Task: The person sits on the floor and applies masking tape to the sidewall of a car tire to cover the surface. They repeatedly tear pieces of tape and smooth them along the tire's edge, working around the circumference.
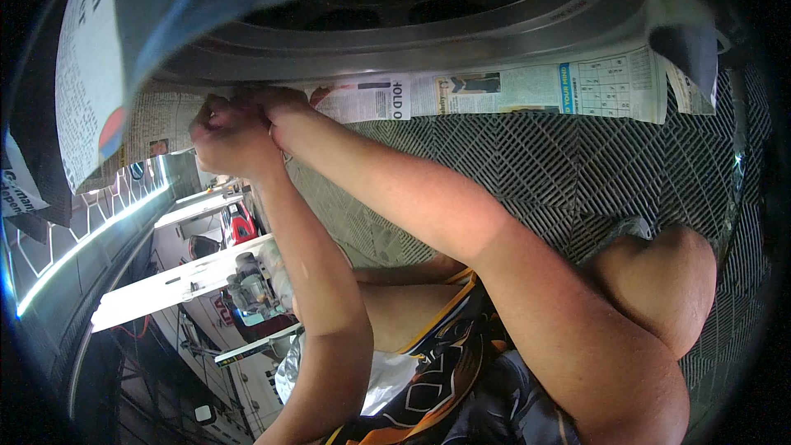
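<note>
My left hand (pixel 233 138) is closed, its fingers curled against newspaper at the left end of a long strip. What they pinch, if anything, is too dark to make out. Close beside it, my right hand (pixel 278 104) reaches to the same spot, its fingers mostly hidden in shadow and behind the left hand. The newspaper strip (pixel 527 92) runs along the lower edge of a dark grey spoked wheel (pixel 494 29). Another newspaper sheet (pixel 86 74) hangs at the far left, close to the lens.
Dark ribbed floor tiles (pixel 527 161) lie under the wheel. My bent knee (pixel 659 280) is at the right. White shelves (pixel 181 280) with a red item (pixel 239 222) and several containers stand at the left, near a bright light tube (pixel 91 235).
</note>
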### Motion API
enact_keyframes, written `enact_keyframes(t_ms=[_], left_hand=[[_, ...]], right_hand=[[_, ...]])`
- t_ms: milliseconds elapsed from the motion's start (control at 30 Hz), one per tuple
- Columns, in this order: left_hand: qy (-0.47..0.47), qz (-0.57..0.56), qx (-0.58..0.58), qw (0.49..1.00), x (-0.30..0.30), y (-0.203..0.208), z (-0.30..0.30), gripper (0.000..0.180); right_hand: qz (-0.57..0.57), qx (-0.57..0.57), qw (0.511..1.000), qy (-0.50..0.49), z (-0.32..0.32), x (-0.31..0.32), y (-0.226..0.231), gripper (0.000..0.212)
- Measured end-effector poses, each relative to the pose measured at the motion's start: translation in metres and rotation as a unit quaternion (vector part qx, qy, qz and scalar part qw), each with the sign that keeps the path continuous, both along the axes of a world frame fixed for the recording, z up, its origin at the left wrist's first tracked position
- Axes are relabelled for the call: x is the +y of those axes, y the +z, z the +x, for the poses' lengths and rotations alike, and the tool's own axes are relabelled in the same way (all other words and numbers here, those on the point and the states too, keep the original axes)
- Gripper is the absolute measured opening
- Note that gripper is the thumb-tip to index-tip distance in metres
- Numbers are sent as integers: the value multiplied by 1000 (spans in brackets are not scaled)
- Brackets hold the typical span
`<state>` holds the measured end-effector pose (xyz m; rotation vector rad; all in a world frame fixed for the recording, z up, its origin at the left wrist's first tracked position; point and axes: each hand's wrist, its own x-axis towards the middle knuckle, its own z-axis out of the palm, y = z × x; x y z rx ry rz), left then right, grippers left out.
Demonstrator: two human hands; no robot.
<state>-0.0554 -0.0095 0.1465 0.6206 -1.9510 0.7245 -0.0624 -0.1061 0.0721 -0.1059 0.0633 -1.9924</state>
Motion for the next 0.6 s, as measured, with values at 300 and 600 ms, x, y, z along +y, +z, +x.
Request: enact_keyframes(t_ms=[300, 600], left_hand=[[46, -2, -11, 999, -10, 1, 25, 25], [12, 98, 23, 995, -9, -6, 25, 24]], right_hand=[[19, -53, 998, -20, 26, 1, 10, 20], [-82, -213, 972, 58, 5, 25, -10, 8]])
